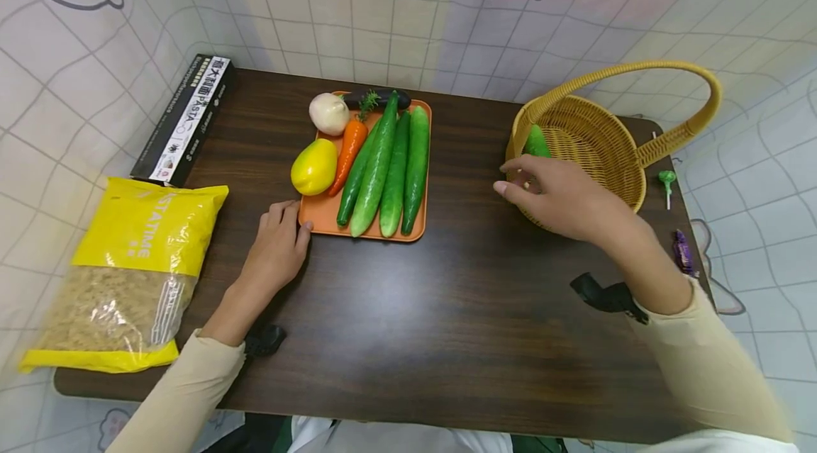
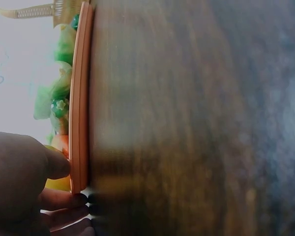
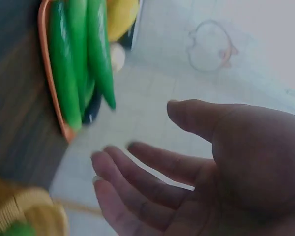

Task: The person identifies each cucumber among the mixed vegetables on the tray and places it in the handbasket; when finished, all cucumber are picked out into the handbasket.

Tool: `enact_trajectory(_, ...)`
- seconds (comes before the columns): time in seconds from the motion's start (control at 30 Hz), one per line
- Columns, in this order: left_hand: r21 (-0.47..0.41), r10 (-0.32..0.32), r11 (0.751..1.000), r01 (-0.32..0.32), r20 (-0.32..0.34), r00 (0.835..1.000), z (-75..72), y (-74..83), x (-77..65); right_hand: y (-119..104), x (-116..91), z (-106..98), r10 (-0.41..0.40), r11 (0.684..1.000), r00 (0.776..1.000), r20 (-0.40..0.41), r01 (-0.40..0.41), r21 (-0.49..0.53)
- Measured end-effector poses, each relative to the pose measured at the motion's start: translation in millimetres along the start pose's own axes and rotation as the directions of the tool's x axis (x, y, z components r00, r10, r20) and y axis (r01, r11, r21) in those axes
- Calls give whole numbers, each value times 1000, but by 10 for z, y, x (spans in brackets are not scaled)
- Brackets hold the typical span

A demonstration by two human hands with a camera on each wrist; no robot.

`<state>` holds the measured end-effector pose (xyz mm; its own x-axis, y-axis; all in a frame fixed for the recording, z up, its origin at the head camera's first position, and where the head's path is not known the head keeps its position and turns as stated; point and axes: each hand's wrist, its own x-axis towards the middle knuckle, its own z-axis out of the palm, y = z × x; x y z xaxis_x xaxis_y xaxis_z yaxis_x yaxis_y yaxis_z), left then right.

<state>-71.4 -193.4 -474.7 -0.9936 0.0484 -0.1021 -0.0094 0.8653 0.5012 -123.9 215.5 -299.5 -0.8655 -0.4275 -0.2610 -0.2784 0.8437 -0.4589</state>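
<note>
Your left hand (image 1: 279,244) pinches the near left corner of the orange tray (image 1: 327,219), thumb at the rim. Four long green vegetables (image 1: 375,180) lie on the tray, beside a carrot (image 1: 350,148) and a yellow vegetable (image 1: 314,167) at its left edge. Your right hand (image 1: 564,194), fingers loosely spread and holding nothing, hangs by the near left rim of the wicker basket (image 1: 593,130); the green item (image 1: 537,142) inside seems partly hidden
</note>
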Motion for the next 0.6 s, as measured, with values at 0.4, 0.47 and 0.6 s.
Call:
enact_trajectory(0.4,-4,2,1000,-2,-1,1000,3,-5,-6,-83,779,859,-9,976,999,-35,17,219)
enact_trajectory(0.47,-5,1,1000,-1,1,1000,4,-7,-4,-61,894,953,3,971,999,-42,7,239)
enact_trajectory(0.6,-5,2,1000,-2,-4,1000,-3,-11,3,-36,1081,1088,32,969,998,-60,-16,245)
